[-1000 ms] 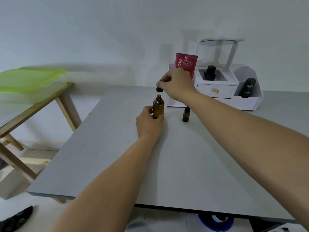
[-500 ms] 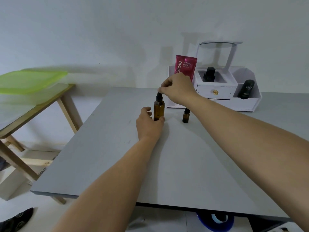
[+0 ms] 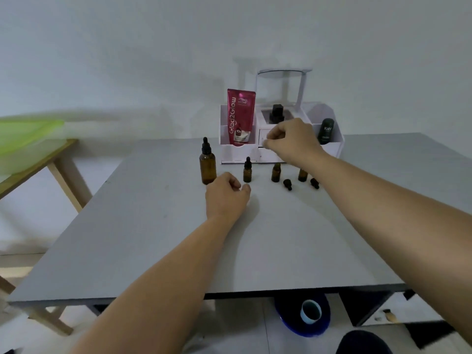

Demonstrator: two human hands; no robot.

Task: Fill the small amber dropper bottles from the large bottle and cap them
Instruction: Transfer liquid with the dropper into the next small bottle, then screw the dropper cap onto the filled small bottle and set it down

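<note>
The large bottle (image 3: 208, 164) stands on the table (image 3: 153, 238), at the far left of the row of bottles. Its black dropper cap is on now. A moment ago the right hand was putting that cap on and the left hand was holding the bottle. Now both hands have let go.

The left hand (image 3: 226, 198) rests on the table just near the large bottle. Its fingers are loosely curled and hold nothing. The right hand (image 3: 291, 139) is up in the air, farther back and to the right. Its fingertips (image 3: 268, 143) are pinched close together, and I cannot tell if anything is between them.

To the right of the large bottle stands one small bottle (image 3: 247, 171) with its cap on. Farther right stand two open small bottles (image 3: 275, 173) (image 3: 302, 175). Two loose caps (image 3: 287, 184) (image 3: 315, 183) lie on the table just beside them.

The big bottle is closed, so I think the pouring is done for now. The two open bottles still need their caps. I cannot see how full they are.

Behind the bottles is a white organizer (image 3: 237, 152) with a pink tube (image 3: 240, 116) in it.
</note>
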